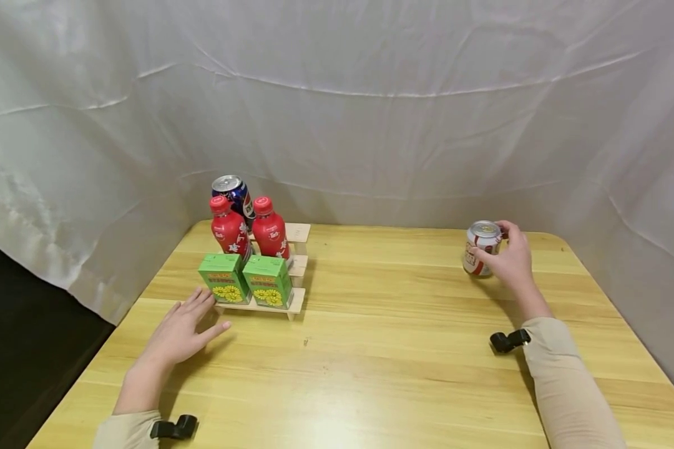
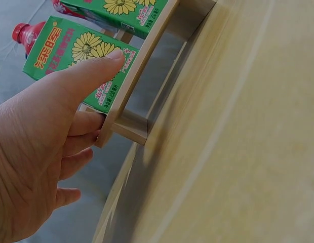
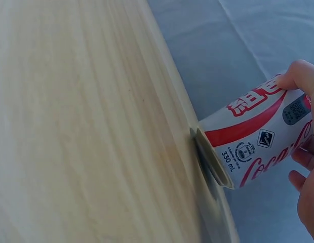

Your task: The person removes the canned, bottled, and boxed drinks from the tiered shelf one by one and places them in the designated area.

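Note:
My right hand [image 1: 511, 259] holds a white-and-red Coca-Cola can [image 1: 474, 267] by its upper part, at the far right of the table. In the right wrist view the can's [image 3: 248, 142] base is at the tabletop's edge; whether it touches the wood I cannot tell. My left hand [image 1: 174, 333] is beside a small wooden tiered rack [image 1: 298, 300], fingers extended near the left green drink carton [image 1: 224, 284]. A second green drink carton [image 1: 268, 287] stands right of it on the lowest step. Behind them are two red bottles [image 1: 230, 234], with a dark blue can [image 1: 237, 198] on the top step.
The wooden table [image 1: 382, 324] stretches between the hands. Pale grey fabric [image 1: 371, 137] hangs behind it and at both sides. Bare wood of the rack's top step shows right of the blue can. Black cloth [image 1: 22, 337] lies beyond the table's left edge.

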Motion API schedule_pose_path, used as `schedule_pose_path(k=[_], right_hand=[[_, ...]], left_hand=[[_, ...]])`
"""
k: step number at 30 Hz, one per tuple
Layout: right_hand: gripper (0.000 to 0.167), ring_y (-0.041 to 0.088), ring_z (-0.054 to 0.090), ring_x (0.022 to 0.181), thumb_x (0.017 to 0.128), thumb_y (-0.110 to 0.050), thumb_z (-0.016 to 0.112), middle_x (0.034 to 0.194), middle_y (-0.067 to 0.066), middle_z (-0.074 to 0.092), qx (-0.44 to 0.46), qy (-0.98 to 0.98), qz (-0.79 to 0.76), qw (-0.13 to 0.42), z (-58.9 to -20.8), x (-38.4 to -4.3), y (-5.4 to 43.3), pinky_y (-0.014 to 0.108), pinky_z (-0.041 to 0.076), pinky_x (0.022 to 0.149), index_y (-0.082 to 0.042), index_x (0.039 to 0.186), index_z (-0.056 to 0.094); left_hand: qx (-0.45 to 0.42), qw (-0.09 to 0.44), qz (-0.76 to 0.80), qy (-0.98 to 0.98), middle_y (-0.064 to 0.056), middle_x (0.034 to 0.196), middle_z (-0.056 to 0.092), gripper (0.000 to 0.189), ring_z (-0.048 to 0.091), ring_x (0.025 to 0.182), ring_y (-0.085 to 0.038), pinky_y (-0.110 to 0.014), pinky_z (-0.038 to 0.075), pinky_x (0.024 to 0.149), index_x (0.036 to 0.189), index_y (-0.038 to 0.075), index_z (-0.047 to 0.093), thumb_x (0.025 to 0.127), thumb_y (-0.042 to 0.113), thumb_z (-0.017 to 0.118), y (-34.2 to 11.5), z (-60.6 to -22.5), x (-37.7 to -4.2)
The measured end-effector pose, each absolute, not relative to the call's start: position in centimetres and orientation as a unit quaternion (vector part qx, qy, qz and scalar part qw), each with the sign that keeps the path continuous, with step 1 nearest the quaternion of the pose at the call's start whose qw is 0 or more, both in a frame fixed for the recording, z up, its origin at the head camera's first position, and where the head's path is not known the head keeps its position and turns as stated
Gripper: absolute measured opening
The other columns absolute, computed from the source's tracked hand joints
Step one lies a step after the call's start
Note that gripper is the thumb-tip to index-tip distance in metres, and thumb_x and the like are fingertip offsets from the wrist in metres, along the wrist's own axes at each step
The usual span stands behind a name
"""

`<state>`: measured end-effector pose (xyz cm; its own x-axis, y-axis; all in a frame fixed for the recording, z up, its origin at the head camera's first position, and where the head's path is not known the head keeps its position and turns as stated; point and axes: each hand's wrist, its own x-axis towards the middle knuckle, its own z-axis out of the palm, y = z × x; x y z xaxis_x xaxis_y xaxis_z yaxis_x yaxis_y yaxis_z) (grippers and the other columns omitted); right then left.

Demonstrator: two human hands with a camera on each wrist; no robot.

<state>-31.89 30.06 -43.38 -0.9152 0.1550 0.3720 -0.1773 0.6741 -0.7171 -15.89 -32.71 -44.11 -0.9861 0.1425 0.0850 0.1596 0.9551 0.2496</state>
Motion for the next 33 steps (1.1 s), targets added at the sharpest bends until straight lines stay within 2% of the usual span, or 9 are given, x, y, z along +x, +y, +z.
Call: schedule_pose_path(k=[9,21,25,33], right_hand=[[0.085,0.046,0.038,0.126,0.083,-0.034,0.076,0.136,0.03,0.043,0.013,-0.915,0.371,0.156,-42.6,-31.6,31.4,0.067,0.032,0.103,0.002,0.146,0.031],[0.083,0.052,0.04,0.122,0.083,-0.043,0.074,0.133,0.032,0.048,0.035,-0.953,0.262,0.15,-41.5,-31.4,32.8,0.068,0.033,0.098,0.007,0.138,0.038],[0.084,0.054,0.038,0.124,0.083,-0.048,0.072,0.135,0.032,0.046,0.04,-0.965,0.217,0.143,-40.9,-31.2,32.8,0.072,0.031,0.099,0.006,0.138,0.038],[0.083,0.053,0.032,0.131,0.083,-0.056,0.069,0.143,0.03,0.04,0.054,-0.973,0.167,0.153,-39.9,-30.6,32.4,0.072,0.03,0.096,-0.004,0.142,0.04]], left_hand=[[-0.079,0.032,-0.133,-0.987,-0.024,0.155,0.032,0.081,0.026,0.146,-0.043,-0.067,0.02,0.115,0.144,-0.002,0.044,0.091,0.059,0.056,-32.6,-43.9,-15.8],[-0.079,0.032,-0.136,-0.987,-0.025,0.155,0.032,0.081,0.026,0.146,-0.043,-0.067,0.02,0.115,0.144,-0.001,0.044,0.091,0.059,0.055,-32.7,-44.0,-16.0],[-0.079,0.032,-0.137,-0.987,-0.025,0.155,0.032,0.081,0.026,0.146,-0.043,-0.067,0.02,0.115,0.144,-0.001,0.044,0.091,0.059,0.055,-32.7,-43.9,-16.0],[-0.078,0.029,-0.142,-0.986,-0.025,0.155,0.032,0.082,0.026,0.146,-0.043,-0.067,0.02,0.115,0.144,-0.002,0.043,0.091,0.058,0.056,-32.6,-43.8,-15.8]])
